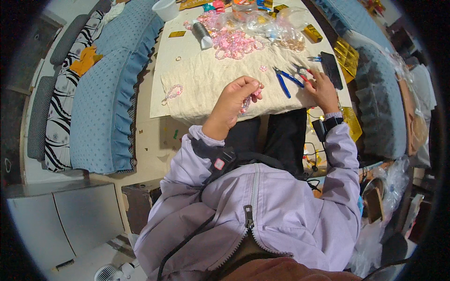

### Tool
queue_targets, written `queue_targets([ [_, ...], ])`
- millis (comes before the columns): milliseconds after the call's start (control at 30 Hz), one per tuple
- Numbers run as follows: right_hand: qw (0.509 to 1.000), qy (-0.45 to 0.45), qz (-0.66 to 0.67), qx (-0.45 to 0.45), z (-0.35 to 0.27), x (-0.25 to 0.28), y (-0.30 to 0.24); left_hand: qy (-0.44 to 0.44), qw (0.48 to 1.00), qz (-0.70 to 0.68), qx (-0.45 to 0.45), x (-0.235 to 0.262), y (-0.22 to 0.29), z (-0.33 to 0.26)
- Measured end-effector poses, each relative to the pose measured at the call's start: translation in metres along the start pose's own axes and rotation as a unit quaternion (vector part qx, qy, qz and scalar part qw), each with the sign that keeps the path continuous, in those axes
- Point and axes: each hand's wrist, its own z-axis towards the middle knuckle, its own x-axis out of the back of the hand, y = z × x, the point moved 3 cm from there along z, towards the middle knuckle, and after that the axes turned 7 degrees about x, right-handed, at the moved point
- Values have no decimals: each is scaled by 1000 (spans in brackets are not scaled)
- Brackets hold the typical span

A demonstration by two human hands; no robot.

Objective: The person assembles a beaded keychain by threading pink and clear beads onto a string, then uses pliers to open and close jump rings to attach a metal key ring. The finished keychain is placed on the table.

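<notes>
Near the front edge of the cloth, my left hand (233, 100) is closed in a pinch on a pink beaded bracelet (244, 107). Part of the beads hangs below the fingers; the rest is hidden in the hand. My right hand (323, 92) rests at the table's right side, its fingers on the red handles of a pair of pliers (300, 70), which lie on the cloth. Just left of it is a blue-handled pair of pliers (284, 83), spread apart. A small pink bead piece (263, 68) sits between the hands. Another beaded bracelet (175, 91) lies at the left.
A heap of pink bracelets (232, 44) covers the middle back, beside a spool of dark thread (202, 35) and clear plastic bags (281, 23). A black phone (331, 70) lies at the right edge. A white tub (165, 9) stands far left. Blue-covered sofas (105, 103) flank the table.
</notes>
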Motion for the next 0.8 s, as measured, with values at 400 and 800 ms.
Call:
queue_targets([
  [400, 984, 114, 75, 117, 14, 0, -44, 52, 990, 123, -41, 6, 6, 1],
  [800, 898, 96, 386, 187, 19, 28, -175, 25, 987, 128, -97, 2, 2, -4],
])
